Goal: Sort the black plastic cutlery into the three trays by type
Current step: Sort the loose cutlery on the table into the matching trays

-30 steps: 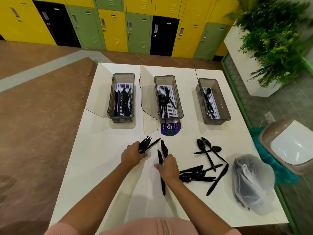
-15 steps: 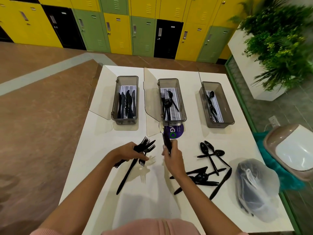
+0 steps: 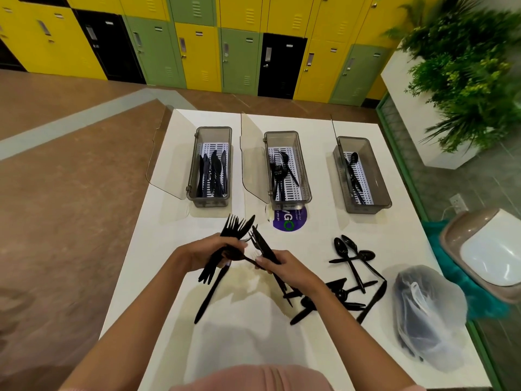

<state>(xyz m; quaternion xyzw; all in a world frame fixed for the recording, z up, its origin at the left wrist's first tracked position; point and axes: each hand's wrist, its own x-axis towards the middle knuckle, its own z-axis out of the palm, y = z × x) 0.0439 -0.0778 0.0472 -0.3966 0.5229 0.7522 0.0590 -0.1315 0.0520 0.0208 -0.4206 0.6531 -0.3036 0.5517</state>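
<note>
Over white table (image 3: 169, 235), forks (image 3: 236, 225) fan from left hand (image 3: 208, 252).

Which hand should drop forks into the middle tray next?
Left, probably. The left hand grips a bunch of forks, with the middle tray just ahead; the right hand holds a knife-like piece.

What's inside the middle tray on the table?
The middle tray holds a few black forks lying on a white slotted liner. One piece leaning across them is too blurred to name, and the liner hides the tray's bottom.
</note>
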